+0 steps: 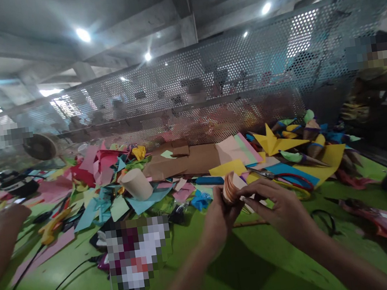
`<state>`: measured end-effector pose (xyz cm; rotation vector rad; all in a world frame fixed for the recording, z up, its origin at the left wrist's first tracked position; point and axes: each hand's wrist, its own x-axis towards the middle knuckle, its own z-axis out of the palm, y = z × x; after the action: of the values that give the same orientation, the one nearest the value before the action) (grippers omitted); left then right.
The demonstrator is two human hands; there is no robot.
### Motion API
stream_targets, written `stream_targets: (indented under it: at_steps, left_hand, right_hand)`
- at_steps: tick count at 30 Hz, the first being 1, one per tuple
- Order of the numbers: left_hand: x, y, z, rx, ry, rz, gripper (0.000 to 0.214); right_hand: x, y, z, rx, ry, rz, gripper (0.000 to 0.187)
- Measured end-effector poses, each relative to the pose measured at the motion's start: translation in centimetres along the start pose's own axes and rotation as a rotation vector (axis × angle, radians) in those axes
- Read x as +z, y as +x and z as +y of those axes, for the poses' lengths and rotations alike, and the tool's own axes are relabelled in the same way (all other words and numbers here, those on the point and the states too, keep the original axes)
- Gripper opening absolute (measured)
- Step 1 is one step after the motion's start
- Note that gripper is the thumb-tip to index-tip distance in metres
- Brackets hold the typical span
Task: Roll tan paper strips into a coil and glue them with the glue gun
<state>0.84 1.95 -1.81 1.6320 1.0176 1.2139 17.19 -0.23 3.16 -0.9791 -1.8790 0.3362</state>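
Note:
Between my hands, above the green table, is a small rolled piece of layered cream-and-brown paper (pixel 231 187). My left hand (pixel 219 217) wraps its fingers round the left side of the roll. On the other side, my right hand (pixel 272 203) pinches the paper's edge with thumb and fingertips. Scissors with red and yellow handles (pixel 293 183) lie just behind my right hand. A crumpled blue paper piece (pixel 201 201) rests left of my left hand. Below the hands, a thin brown stick (pixel 250 223) lies on the table.
A pink glue gun (pixel 385 224) with a lit red light lies at right; a yellow one (pixel 55 226) is at left. A power strip (pixel 137 261) trails cables. Coloured paper, a white roll (pixel 137 184) and a yellow star (pixel 275 141) fill the back. Another person's hand (pixel 12 218) is at left.

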Motion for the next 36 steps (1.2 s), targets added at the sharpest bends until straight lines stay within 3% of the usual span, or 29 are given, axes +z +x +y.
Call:
stream_targets:
  at_steps: [9,22,27,32,36]
  left_hand:
    - [-0.4,-0.3,1.7,-0.081,0.067,-0.100,0.041]
    - [-0.9,-0.4,3.2,-0.058,0.099,-0.160,0.024]
    - [-0.7,-0.4,2.6,-0.021,-0.007,-0.140,0.027]
    - [-0.5,-0.5,2.2,-0.065,0.007,-0.086,0.027]
    - [-0.5,-0.6,2.4,-0.035,-0.011,-0.088,0.023]
  right_hand:
    - [0.1,0.0,0.6,0.010,-0.107,-0.020,0.010]
    - [-0.2,0.0,0.2,0.060,-0.122,-0.048,0.010]
    - [0.0,-0.1,0.1,-0.020,-0.237,-0.040,0.011]
    - [0.6,-0.4,0.3,-0.169,-0.352,-0.009,0.011]
    - [1.0,-0.6,0.3,-0.210,-0.390,0.020,0.011]
